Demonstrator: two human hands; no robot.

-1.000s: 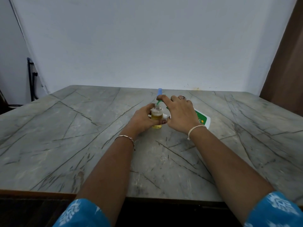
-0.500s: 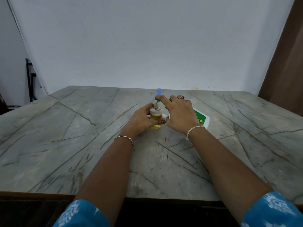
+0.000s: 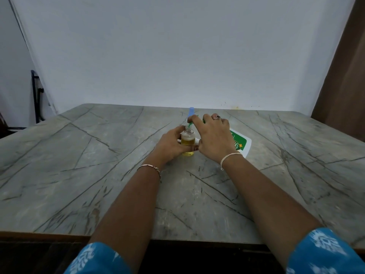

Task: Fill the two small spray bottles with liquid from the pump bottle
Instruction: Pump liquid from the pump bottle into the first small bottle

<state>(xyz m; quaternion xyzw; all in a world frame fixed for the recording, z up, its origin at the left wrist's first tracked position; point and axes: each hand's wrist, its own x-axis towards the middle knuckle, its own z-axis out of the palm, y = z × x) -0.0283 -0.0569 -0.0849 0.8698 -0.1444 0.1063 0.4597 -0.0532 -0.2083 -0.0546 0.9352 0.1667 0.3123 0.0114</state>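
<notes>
Holds the small spray bottle (image 3: pixel 187 137) upright on the table (image 3: pixel 79 165) at centre frame with the left hand (image 3: pixel 170 144), fingers curled tight round its lower body, probably to steady the open neck under the spout. Grips the top of the pump bottle (image 3: pixel 242 143) with the right hand (image 3: pixel 214 137), just right of centre, fingers bent over the pump head, thumb tucked beneath. Angles the white, green-labelled body away to the right, seemingly so the green nozzle (image 3: pixel 190 125) meets the small mouth. Shows yellow liquid (image 3: pixel 187 142) well up the little bottle. Counts one small bottle in plain sight, one pump bottle, two hands. Cannot tell whether the blue tip (image 3: pixel 191 111) behind the hands belongs to the second spray bottle.
</notes>
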